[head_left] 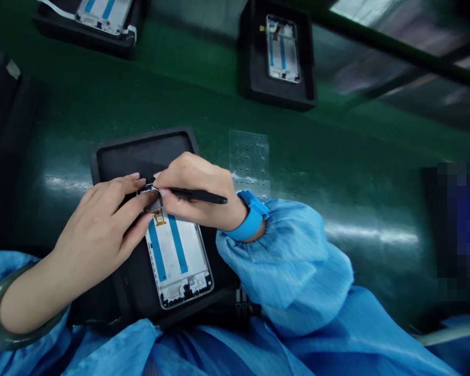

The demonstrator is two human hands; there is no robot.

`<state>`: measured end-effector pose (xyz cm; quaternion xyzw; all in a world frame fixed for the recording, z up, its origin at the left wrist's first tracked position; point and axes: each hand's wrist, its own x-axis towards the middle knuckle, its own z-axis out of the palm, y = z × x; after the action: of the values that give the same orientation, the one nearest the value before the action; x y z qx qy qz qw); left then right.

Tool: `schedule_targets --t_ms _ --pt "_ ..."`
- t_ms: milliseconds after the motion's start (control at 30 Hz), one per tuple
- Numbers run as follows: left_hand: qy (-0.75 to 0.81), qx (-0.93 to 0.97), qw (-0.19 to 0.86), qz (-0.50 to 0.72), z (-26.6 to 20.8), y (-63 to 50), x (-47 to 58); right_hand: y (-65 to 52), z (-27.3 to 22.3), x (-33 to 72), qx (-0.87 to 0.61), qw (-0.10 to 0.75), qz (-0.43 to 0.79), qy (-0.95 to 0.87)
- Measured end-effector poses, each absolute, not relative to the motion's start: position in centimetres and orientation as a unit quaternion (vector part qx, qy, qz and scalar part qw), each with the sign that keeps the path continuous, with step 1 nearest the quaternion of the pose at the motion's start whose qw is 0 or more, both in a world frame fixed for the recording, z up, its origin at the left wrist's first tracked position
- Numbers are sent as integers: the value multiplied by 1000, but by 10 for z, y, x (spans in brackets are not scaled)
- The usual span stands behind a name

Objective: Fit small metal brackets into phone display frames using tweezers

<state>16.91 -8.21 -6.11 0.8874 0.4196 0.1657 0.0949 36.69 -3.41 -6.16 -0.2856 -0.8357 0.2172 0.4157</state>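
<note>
A silver-edged phone frame (180, 256) with two blue strips and a small orange flex connector (160, 218) lies tilted in a black tray (144, 148). My left hand (105, 219) reaches over its upper left corner; the index finger and thumb press close to a dark grey piece there, holding the frame. Pinched in my right hand (199, 193) is a slim black pen-shaped tool (203, 196), its handle pointing right. The tool's working tip is hidden by the fingers at the frame's top end, so what it touches cannot be made out.
On the green table (356, 183), a clear plastic sheet (249, 156) lies right of the tray. Farther back are a black box (303, 99) holding another phone frame (284, 52) and a black tray (82, 39) with a similar frame. Dark blocks (0, 104) stand at the left.
</note>
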Motion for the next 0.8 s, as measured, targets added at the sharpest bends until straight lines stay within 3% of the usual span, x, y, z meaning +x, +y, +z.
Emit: schedule_targets --t_ms 800 --pt "430 884 97 157 -63 -83 170 -39 -57 373 -275 352 194 -873"
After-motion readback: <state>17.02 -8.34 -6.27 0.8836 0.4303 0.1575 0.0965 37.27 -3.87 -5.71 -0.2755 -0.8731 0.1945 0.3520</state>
